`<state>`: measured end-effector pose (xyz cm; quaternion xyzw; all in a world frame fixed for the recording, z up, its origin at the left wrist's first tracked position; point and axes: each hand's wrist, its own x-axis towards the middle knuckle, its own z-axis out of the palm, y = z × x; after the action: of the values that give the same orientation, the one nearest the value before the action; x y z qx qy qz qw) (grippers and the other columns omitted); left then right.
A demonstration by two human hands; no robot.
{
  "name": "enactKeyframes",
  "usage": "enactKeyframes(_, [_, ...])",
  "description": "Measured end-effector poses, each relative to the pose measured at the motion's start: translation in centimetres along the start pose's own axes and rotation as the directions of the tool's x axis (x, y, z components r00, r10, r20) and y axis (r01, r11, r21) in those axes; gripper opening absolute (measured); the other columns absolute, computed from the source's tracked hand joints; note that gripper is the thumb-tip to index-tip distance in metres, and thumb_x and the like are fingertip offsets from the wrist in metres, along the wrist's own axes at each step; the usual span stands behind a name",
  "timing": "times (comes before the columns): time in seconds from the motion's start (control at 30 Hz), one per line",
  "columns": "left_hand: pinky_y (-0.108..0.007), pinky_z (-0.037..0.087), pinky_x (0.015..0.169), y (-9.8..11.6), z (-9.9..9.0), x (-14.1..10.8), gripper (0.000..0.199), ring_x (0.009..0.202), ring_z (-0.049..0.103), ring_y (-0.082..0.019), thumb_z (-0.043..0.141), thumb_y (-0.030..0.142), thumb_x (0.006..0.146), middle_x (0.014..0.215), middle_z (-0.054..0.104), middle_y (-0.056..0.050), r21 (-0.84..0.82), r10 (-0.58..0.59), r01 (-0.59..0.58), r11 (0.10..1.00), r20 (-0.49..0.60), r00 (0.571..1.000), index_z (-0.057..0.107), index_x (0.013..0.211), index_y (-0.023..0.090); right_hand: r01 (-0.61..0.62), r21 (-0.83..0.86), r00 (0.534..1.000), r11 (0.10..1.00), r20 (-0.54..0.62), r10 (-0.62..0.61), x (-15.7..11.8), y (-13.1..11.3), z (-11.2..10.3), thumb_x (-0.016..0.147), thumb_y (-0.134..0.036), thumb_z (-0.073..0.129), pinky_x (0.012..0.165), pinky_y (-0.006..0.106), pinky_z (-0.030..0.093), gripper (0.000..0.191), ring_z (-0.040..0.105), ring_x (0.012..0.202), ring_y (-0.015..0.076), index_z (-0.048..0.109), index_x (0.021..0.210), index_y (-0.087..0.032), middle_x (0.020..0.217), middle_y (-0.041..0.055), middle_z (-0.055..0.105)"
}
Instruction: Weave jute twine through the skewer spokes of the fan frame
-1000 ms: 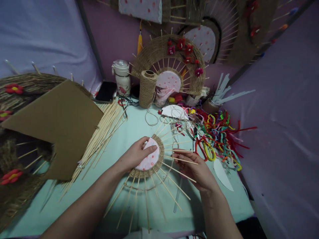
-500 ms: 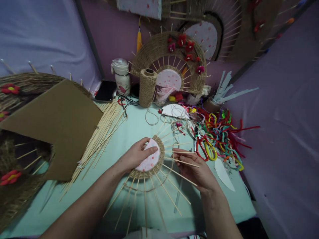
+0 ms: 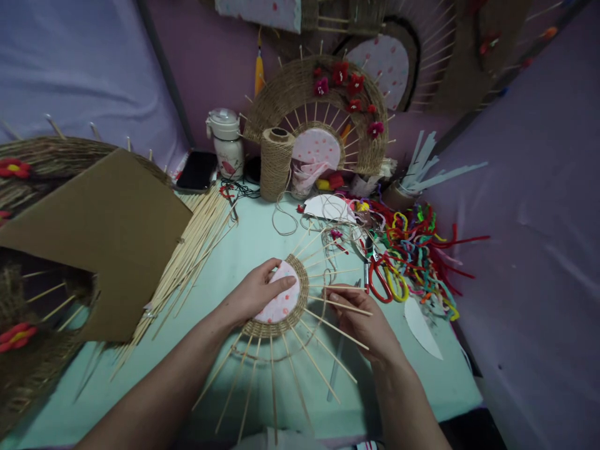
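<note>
Fan: I have the half-round fan (image 3: pixel 280 303) between my two hands, over the surface (image 3: pixel 253 231); whether it touches I cannot tell.
Left grip: my left grip (image 3: pixel 262 289) is closed on the fan, thumb on the spotted cloth.
Right grip: my right grip (image 3: pixel 363 322) curls among the sticks (image 3: pixel 335 328), fingertips beside the cord (image 3: pixel 323 309); from here I cannot tell if they pinch it.
Cord: it loops slack around the sticks, outside the woven band; I judge the step to be weaving.
Next move: to my mind, it calls for a steady left grip and drawing the slack inward.
Bottle: I make out decoration on the bottle (image 3: pixel 227 144), but no readable writing or brand.
</note>
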<state>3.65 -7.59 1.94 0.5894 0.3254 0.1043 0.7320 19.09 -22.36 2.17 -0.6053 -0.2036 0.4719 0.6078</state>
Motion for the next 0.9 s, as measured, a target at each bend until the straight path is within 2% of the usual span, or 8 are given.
enactKeyframes(0.13, [-0.018, 0.038, 0.048, 0.14, 0.08, -0.1, 0.034, 0.059, 0.053, -0.01, 0.062, 0.046, 0.073, 0.073, 0.056, 0.003, -0.004, -0.006, 0.006, 1.0, 0.008, 1.0, 0.051, 0.092, 0.02, 0.018, -0.025, 1.0, 1.0, -0.015, -0.018, -0.08, 0.11, 0.36, 0.068, -0.033, 0.075, 0.072, 0.03, 0.044, 0.019, 0.058, 0.074, 0.016, 0.072, 0.079, -0.018, 0.077, 0.0032, 0.067])
enactKeyframes(0.47, [-0.019, 0.038, 0.047, 0.29, 0.08, -0.11, 0.033, 0.056, 0.052, -0.009, 0.063, 0.046, 0.072, 0.07, 0.055, 0.004, -0.006, -0.007, 0.007, 1.0, 0.013, 1.0, 0.051, 0.088, 0.02, 0.006, -0.009, 0.998, 1.0, -0.057, -0.006, -0.24, 0.11, 0.39, 0.066, -0.033, 0.076, 0.08, 0.033, 0.044, 0.02, 0.061, 0.083, 0.0191, 0.074, 0.081, -0.02, 0.085, 0.0054, 0.071])
enactKeyframes(0.9, [-0.018, 0.036, 0.047, 0.07, 0.09, -0.1, 0.031, 0.056, 0.051, -0.009, 0.062, 0.045, 0.074, 0.069, 0.054, 0.005, 0.007, -0.002, 0.002, 1.0, 0.026, 1.0, 0.05, 0.089, 0.02, 0.042, -0.008, 0.999, 0.999, -0.028, -0.042, -0.07, 0.58, -0.03, 0.068, -0.029, 0.074, 0.077, 0.031, 0.043, 0.017, 0.06, 0.083, 0.0185, 0.074, 0.084, -0.021, 0.087, 0.0047, 0.07])
